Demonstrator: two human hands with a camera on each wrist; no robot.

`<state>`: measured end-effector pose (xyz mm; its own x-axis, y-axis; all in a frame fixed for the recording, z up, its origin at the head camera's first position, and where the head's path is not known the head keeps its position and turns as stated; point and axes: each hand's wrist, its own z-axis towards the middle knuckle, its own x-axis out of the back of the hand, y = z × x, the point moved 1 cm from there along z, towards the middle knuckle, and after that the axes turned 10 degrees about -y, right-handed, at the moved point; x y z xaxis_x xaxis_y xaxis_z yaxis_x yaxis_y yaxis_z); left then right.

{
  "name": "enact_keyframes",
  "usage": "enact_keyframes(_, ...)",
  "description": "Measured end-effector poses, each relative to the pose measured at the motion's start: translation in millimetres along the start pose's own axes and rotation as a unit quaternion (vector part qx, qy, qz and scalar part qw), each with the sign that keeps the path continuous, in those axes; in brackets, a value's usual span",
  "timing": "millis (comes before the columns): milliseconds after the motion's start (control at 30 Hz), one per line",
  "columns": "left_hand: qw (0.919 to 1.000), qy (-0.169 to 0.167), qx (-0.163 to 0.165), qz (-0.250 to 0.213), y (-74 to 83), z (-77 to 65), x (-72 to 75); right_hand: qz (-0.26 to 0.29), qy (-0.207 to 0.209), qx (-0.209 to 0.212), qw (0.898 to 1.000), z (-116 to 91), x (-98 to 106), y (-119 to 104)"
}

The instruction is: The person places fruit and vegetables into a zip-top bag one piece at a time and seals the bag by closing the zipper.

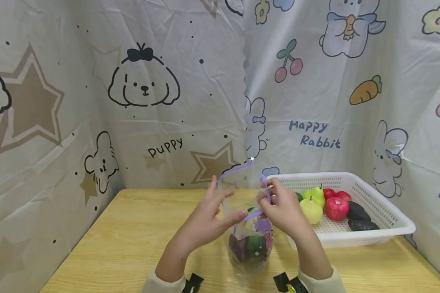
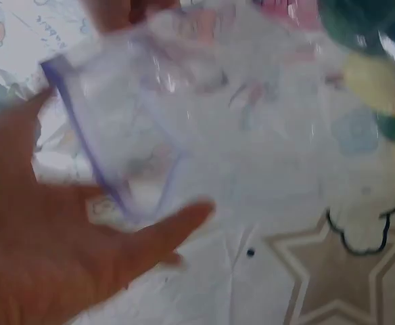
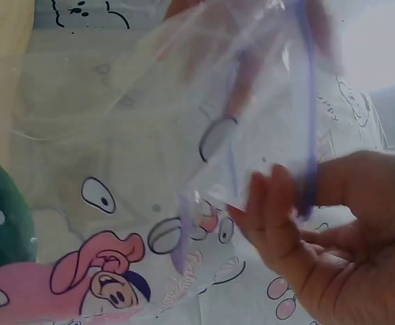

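A clear zip bag [image 1: 262, 224] with a purple zip edge and cartoon print stands on the table, its mouth held wide. Inside lie a dark reddish-purple item [image 1: 238, 247] and a green item [image 1: 256, 245] with pale dots; their kind is unclear. My right hand [image 1: 285, 207] pinches the bag's rim on the right, thumb against fingers, as the right wrist view also shows. Spread at the left side of the mouth, my left hand [image 1: 204, 217] has its fingers extended and its thumb across the near rim. The left wrist view is blurred around that hand.
A white plastic basket [image 1: 396, 221] stands at the right, holding green pears [image 1: 311, 210], red apples [image 1: 337, 208] and dark oval items [image 1: 358, 212]. The wooden table [image 1: 132, 228] meets a printed curtain [image 1: 161, 122] at the back and sides.
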<state>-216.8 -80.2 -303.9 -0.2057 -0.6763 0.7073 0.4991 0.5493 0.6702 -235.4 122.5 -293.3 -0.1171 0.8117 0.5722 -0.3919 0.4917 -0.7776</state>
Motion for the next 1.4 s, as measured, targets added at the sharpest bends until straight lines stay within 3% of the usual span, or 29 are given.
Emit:
enact_keyframes(67, 0.9977, -0.030, -0.051, 0.034, 1.8, -2.6, 0.5, 0.015, 0.034, -0.010, 0.999, 0, 3, -1)
enact_keyframes(167, 0.9872, -0.040, -0.129, 0.085, 4.1, -4.9, 1.1, 0.016, 0.071, -0.026, 0.997, 0, 9, -1)
enact_keyframes(300, 0.9795, 0.022, -0.174, 0.099, 5.5, -0.7, 1.2, 0.010, 0.101, -0.024, 0.995, 0, 15, 1)
enact_keyframes(500, 0.9765, 0.166, -0.126, 0.054, 2.9, 8.1, 0.9, 0.031, 0.155, 0.001, 0.987, 1, 21, 3)
enact_keyframes(600, 0.9746, 0.209, -0.079, 0.002, -0.5, 9.8, 1.6, 0.033, 0.134, 0.016, 0.990, 0, 21, 2)
enact_keyframes(667, 0.9742, 0.220, -0.042, -0.030, -1.9, 9.2, 3.4, 0.025, 0.101, 0.024, 0.994, -1, 20, 0)
enact_keyframes(733, 0.9748, 0.216, -0.008, -0.055, -3.3, 8.4, 5.0, 0.009, 0.064, 0.038, 0.997, -2, 19, -2)
enact_keyframes(800, 0.9798, 0.188, 0.021, -0.064, -3.5, 7.1, 5.4, -0.017, 0.026, 0.059, 0.998, -3, 16, -3)
enact_keyframes(933, 0.9931, 0.084, 0.053, -0.063, -3.9, 3.4, 3.5, -0.088, -0.068, 0.120, 0.987, -4, 5, -5)
enact_keyframes(1033, 0.9945, 0.021, 0.061, -0.083, -4.6, 2.0, 2.2, -0.120, -0.105, 0.149, 0.976, -3, -3, -6)
enact_keyframes(1100, 0.9925, 0.011, 0.055, -0.109, -5.3, 2.7, 1.6, -0.125, -0.086, 0.145, 0.978, -2, -4, -7)
enact_keyframes(1200, 0.9889, 0.032, 0.030, -0.142, -5.8, 5.2, 0.6, -0.108, -0.015, 0.112, 0.988, -2, -2, -7)
enact_keyframes(1300, 0.9865, 0.061, -0.005, -0.152, -6.1, 8.1, 0.4, -0.075, 0.040, 0.084, 0.993, -2, 3, -7)
enact_keyframes(1400, 0.9871, 0.081, -0.017, -0.137, -5.7, 9.9, 2.5, -0.059, 0.056, 0.083, 0.993, -1, 8, -5)
